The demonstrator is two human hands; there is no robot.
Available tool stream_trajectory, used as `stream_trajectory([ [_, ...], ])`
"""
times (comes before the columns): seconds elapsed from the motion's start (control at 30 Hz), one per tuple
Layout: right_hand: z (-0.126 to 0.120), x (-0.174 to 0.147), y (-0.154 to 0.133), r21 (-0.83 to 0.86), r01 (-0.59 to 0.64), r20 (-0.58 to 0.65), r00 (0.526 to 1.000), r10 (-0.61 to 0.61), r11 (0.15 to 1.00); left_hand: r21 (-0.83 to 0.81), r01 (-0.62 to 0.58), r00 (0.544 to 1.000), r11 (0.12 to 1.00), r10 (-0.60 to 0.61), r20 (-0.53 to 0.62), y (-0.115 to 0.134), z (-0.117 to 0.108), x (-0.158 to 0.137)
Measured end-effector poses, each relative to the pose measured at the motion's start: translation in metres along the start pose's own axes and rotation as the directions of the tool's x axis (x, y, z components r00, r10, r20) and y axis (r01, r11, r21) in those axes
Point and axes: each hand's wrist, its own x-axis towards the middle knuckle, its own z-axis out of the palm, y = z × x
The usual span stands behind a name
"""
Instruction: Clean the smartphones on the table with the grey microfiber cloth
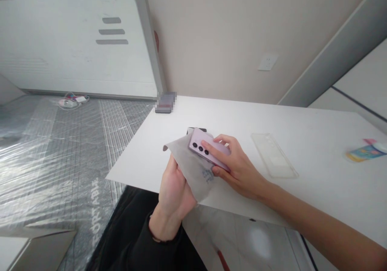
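My right hand (234, 162) is closed around a pale purple phone (222, 164). Its back, with three black camera lenses, faces up, and my index finger lies along it near the lenses. Under the phone is a thin light grey cloth (193, 170) with small dark print on one part. My left hand (177, 186) holds this cloth from below, palm up, with most of its fingers hidden behind it. The phone's top end rests against the cloth. A dark-edged flat object (199, 129) shows just behind the phone, mostly covered.
On the white table (236, 114) a clear phone case (273, 156) lies right of my hands. A dark flat box-like item (165, 104), partly pixelated, sits at the back left corner. Farther right is a colourful packet (367, 152). A plastic-wrapped mattress (78, 150) adjoins the left side.
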Motion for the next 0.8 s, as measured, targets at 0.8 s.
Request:
stream_trajectory([
  [0.8, 0.0, -0.002, -0.015, 0.068, -0.066, -0.07, 0.995, 0.071, 0.996, -0.151, -0.07, 0.997, 0.986, 0.065, -0.037, -0.016, 0.008, 0.008],
])
